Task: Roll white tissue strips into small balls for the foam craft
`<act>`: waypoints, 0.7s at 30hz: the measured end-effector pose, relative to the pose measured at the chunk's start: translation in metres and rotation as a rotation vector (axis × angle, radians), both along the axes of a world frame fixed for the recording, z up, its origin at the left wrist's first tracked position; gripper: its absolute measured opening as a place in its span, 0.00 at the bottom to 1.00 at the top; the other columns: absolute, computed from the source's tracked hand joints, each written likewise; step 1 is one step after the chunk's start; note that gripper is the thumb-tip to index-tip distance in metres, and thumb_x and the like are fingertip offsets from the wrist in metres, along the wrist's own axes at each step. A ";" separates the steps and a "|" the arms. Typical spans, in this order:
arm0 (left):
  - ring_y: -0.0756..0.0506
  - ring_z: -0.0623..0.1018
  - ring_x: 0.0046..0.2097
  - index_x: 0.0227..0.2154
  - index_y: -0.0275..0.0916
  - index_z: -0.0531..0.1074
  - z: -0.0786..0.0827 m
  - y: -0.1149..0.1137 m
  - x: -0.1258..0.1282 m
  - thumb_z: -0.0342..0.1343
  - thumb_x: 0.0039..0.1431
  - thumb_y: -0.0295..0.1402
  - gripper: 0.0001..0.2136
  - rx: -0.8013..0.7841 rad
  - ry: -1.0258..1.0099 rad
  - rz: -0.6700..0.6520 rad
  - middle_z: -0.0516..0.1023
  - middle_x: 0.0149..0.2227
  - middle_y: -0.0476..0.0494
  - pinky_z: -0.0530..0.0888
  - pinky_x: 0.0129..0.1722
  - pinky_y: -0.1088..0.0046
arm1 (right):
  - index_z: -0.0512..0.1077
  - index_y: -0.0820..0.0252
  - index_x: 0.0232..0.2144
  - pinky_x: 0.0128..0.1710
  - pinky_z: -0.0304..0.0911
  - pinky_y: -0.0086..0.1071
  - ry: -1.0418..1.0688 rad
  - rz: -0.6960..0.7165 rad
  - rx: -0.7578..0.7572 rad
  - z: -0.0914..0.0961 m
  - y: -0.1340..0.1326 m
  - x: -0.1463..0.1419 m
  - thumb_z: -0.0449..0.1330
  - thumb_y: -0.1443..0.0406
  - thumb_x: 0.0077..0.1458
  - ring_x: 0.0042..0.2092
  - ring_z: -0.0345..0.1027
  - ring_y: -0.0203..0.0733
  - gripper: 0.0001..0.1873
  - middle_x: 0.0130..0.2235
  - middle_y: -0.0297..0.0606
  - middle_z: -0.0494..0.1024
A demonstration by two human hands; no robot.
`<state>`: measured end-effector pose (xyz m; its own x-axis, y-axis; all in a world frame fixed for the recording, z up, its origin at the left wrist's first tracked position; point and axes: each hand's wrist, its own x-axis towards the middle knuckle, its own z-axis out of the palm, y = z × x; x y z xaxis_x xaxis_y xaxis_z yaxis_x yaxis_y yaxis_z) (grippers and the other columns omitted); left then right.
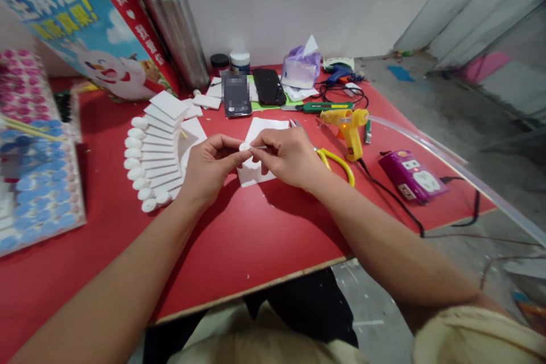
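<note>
Between my two hands, over the red table [222,239], is a small white round piece [244,147]. The thumb and forefinger of my left hand [209,165] pinch it from the left, and my right hand [288,156] pinches it from the right. Fingers cover much of the piece, so its exact kind is unclear. Just beneath lies a white paper sheet [252,177]. Beside my left hand, flat white strips [160,148] are fanned out, with several white round pieces [133,153] at their outer ends. Yellow-handled scissors [341,165] lie partly hidden behind my right hand.
At the right are a yellow glue gun [350,128] with a clear stick and a purple power socket [412,176]. A green cutter [328,107], two phones [269,87] and a tissue pack [301,66] lie behind. A steel flask [177,28] and blue-pink trays [45,182] stand left.
</note>
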<state>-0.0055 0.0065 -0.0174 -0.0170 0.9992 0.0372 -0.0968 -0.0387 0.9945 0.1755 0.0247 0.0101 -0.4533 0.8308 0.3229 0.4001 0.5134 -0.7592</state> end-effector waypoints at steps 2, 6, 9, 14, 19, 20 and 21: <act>0.49 0.77 0.29 0.29 0.38 0.76 0.001 -0.001 0.000 0.75 0.43 0.35 0.14 0.007 0.024 -0.012 0.80 0.28 0.48 0.76 0.30 0.72 | 0.77 0.64 0.32 0.30 0.60 0.28 -0.026 0.034 0.025 0.000 0.001 0.002 0.60 0.70 0.61 0.29 0.71 0.34 0.07 0.29 0.37 0.79; 0.48 0.78 0.28 0.28 0.38 0.76 0.004 -0.002 -0.002 0.75 0.42 0.33 0.13 0.013 0.058 -0.022 0.80 0.27 0.48 0.77 0.29 0.72 | 0.77 0.64 0.31 0.30 0.59 0.28 -0.054 0.070 0.052 0.002 0.003 0.004 0.61 0.69 0.62 0.28 0.70 0.34 0.08 0.26 0.36 0.78; 0.48 0.79 0.29 0.32 0.38 0.80 0.005 -0.002 -0.002 0.74 0.43 0.31 0.12 0.019 0.071 -0.016 0.82 0.29 0.47 0.78 0.30 0.72 | 0.78 0.64 0.30 0.30 0.59 0.28 -0.068 0.073 0.073 0.002 0.004 0.004 0.61 0.69 0.62 0.28 0.70 0.34 0.08 0.26 0.35 0.78; 0.47 0.80 0.29 0.34 0.38 0.83 0.009 -0.004 -0.001 0.72 0.46 0.29 0.09 0.041 0.118 -0.010 0.83 0.29 0.46 0.79 0.32 0.70 | 0.77 0.63 0.29 0.30 0.57 0.28 -0.108 0.033 0.094 0.002 0.003 0.002 0.61 0.69 0.61 0.28 0.69 0.34 0.08 0.26 0.35 0.78; 0.48 0.79 0.28 0.32 0.39 0.82 0.010 -0.007 -0.001 0.72 0.47 0.31 0.08 0.079 0.186 0.023 0.82 0.27 0.48 0.76 0.28 0.73 | 0.76 0.64 0.28 0.30 0.59 0.28 -0.102 0.045 0.109 0.005 0.002 0.002 0.61 0.68 0.62 0.27 0.70 0.34 0.10 0.25 0.35 0.78; 0.49 0.78 0.26 0.32 0.39 0.81 0.009 -0.007 -0.001 0.72 0.47 0.32 0.09 0.090 0.203 0.023 0.82 0.27 0.48 0.74 0.27 0.74 | 0.76 0.64 0.28 0.30 0.59 0.27 -0.091 0.067 0.096 0.005 0.002 0.003 0.60 0.69 0.62 0.27 0.71 0.34 0.10 0.24 0.35 0.78; 0.49 0.76 0.25 0.32 0.39 0.81 0.008 -0.008 -0.002 0.72 0.47 0.32 0.09 0.096 0.223 0.019 0.81 0.26 0.49 0.72 0.25 0.74 | 0.76 0.64 0.29 0.30 0.60 0.26 -0.084 0.096 0.074 0.007 0.002 0.004 0.60 0.69 0.63 0.26 0.72 0.33 0.10 0.24 0.34 0.78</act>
<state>-0.0073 -0.0013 -0.0093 -0.0163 0.9904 0.1372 0.1261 -0.1341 0.9829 0.1797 0.0270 0.0167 -0.5575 0.7578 0.3390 0.4073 0.6055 -0.6837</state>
